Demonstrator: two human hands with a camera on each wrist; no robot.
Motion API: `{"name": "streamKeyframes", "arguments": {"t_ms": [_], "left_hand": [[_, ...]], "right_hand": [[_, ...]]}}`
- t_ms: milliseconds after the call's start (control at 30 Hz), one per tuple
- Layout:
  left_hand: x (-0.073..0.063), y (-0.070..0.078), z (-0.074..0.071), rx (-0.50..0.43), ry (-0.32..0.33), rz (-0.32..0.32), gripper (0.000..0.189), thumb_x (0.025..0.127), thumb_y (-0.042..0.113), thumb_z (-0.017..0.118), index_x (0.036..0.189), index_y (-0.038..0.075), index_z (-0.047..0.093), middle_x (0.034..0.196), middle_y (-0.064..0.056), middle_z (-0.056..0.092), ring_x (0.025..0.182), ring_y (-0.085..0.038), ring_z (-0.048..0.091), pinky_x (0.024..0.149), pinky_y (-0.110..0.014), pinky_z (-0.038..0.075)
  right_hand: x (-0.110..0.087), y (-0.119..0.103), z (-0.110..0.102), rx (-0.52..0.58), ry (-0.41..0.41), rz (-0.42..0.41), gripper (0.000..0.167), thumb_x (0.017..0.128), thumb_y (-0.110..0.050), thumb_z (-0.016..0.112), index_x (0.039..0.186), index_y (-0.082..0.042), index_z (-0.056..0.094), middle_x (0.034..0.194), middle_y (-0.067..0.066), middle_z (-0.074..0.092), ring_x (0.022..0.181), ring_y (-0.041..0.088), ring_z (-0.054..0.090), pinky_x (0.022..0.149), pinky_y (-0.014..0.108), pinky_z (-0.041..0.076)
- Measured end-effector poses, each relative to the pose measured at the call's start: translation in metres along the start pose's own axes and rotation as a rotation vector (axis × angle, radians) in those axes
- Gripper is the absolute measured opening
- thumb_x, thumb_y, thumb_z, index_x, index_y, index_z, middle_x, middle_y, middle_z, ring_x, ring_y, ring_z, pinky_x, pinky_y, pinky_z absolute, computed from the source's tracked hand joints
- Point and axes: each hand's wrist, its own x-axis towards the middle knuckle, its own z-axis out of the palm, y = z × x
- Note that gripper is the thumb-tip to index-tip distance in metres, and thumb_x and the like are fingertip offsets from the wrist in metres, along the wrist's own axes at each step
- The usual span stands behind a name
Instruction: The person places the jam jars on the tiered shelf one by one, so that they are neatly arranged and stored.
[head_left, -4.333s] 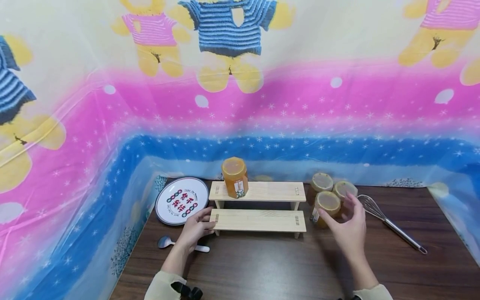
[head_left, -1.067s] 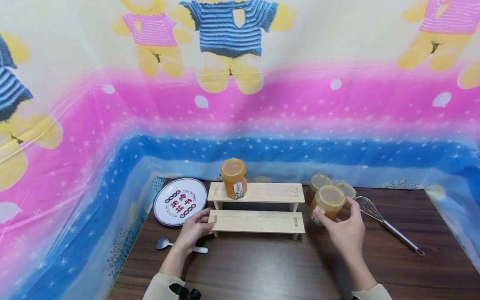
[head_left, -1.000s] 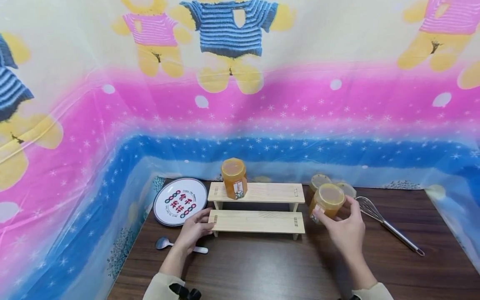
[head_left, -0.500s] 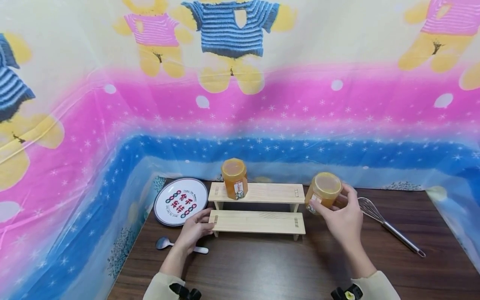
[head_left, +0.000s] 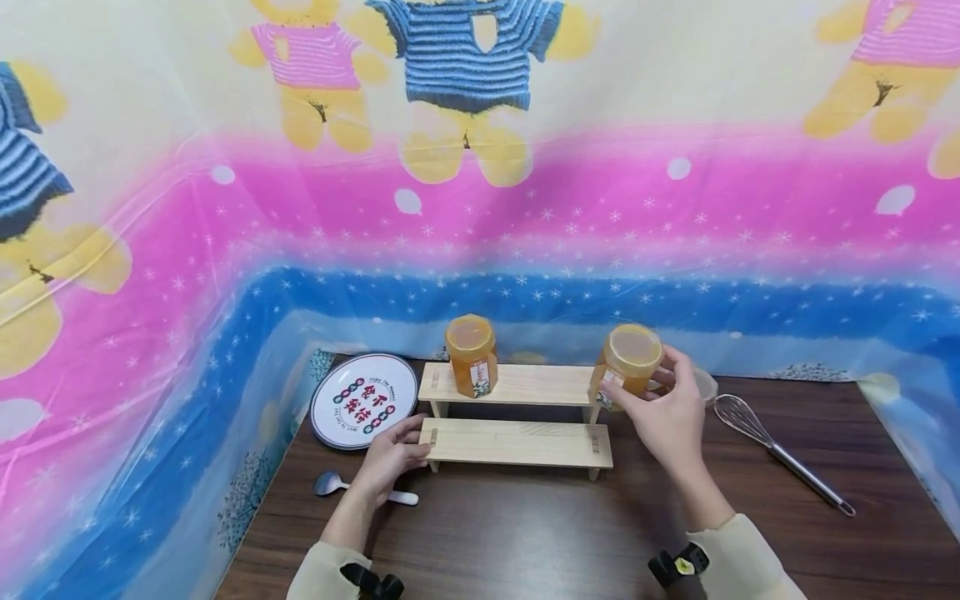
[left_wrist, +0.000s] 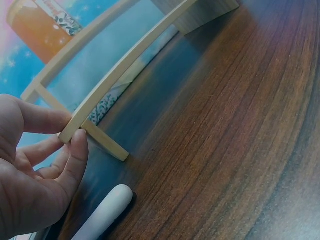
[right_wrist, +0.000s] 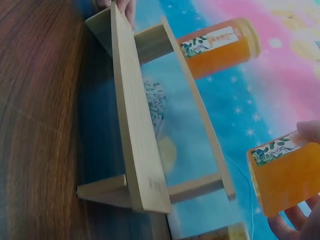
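My left hand (head_left: 390, 458) pinches the left end of the front board of a two-step wooden display stand (head_left: 517, 442); in the left wrist view, thumb and fingers are on either side of the board's end. My right hand (head_left: 671, 417) grips a honey jar (head_left: 632, 354) with a yellow lid and a printed label, holding it up by the right end of the rear step. In the right wrist view the held jar (right_wrist: 285, 175) hangs apart from the stand. Another honey jar (head_left: 472, 362) stands upright on the left part of the rear step.
Behind my right hand a further jar (head_left: 705, 386) shows in part. A whisk (head_left: 783, 454) lies on the right of the dark wooden table (head_left: 510, 542). To the left are a white plate (head_left: 363, 400) with red lettering and a spoon (head_left: 405, 498). A printed cloth (head_left: 480, 233) hangs behind.
My right hand has closed round the front jar of the group on the right, lifted it and carried it leftward to the rear step's right end. The left hand stays on the stand.
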Motion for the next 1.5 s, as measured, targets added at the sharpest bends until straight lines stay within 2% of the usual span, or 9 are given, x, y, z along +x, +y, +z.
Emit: {"name": "streamKeyframes", "arguments": {"t_ms": [167, 267, 600, 900, 1200, 1500], "left_hand": [[0.001, -0.001, 0.000, -0.003, 0.001, 0.001, 0.062, 0.092, -0.001, 0.066, 0.152, 0.002, 0.050, 0.122, -0.020, 0.064, 0.092, -0.022, 0.066, 0.079, -0.032, 0.058], [0.000, -0.001, 0.001, -0.001, -0.002, 0.001, 0.062, 0.092, -0.001, 0.066, 0.152, 0.002, 0.050, 0.123, -0.020, 0.063, 0.092, -0.022, 0.066, 0.079, -0.032, 0.058], [-0.001, -0.002, 0.000, 0.000, -0.005, 0.006, 0.061, 0.092, -0.001, 0.066, 0.151, 0.001, 0.050, 0.121, -0.020, 0.064, 0.090, -0.022, 0.065, 0.078, -0.031, 0.057], [-0.001, -0.002, 0.000, -0.004, -0.005, 0.011, 0.061, 0.092, -0.002, 0.066, 0.151, 0.000, 0.050, 0.120, -0.021, 0.063, 0.090, -0.021, 0.065, 0.077, -0.030, 0.058], [-0.003, 0.001, -0.001, -0.009, -0.012, 0.036, 0.061, 0.093, -0.002, 0.066, 0.151, -0.003, 0.048, 0.122, -0.022, 0.063, 0.089, -0.021, 0.065, 0.076, -0.031, 0.058], [-0.001, 0.000, -0.001, -0.019, -0.008, 0.014, 0.062, 0.092, -0.002, 0.066, 0.151, 0.000, 0.050, 0.120, -0.020, 0.064, 0.089, -0.021, 0.065, 0.075, -0.029, 0.058]], "right_hand": [[0.005, -0.002, 0.013, 0.029, -0.043, -0.011, 0.087, 0.073, -0.029, 0.097, 0.145, -0.014, 0.051, 0.128, 0.006, 0.062, 0.115, 0.024, 0.062, 0.087, 0.042, 0.060], [0.006, -0.001, 0.020, 0.039, -0.059, -0.013, 0.087, 0.073, -0.031, 0.098, 0.145, -0.015, 0.052, 0.129, 0.006, 0.061, 0.115, 0.025, 0.062, 0.088, 0.046, 0.060], [0.006, -0.006, 0.040, 0.027, -0.119, -0.010, 0.089, 0.074, -0.038, 0.096, 0.147, -0.015, 0.050, 0.128, 0.009, 0.063, 0.114, 0.028, 0.063, 0.090, 0.051, 0.058], [0.005, -0.011, 0.056, 0.014, -0.140, -0.004, 0.088, 0.071, -0.037, 0.098, 0.144, -0.019, 0.052, 0.127, 0.009, 0.065, 0.115, 0.029, 0.064, 0.091, 0.053, 0.057], [0.005, -0.011, 0.064, 0.027, -0.147, -0.013, 0.087, 0.071, -0.036, 0.098, 0.144, -0.018, 0.052, 0.127, 0.012, 0.064, 0.108, 0.036, 0.069, 0.088, 0.052, 0.059], [0.004, -0.010, 0.067, 0.010, -0.144, -0.009, 0.087, 0.072, -0.036, 0.097, 0.144, -0.019, 0.052, 0.127, 0.011, 0.064, 0.108, 0.035, 0.069, 0.088, 0.054, 0.058]]}}
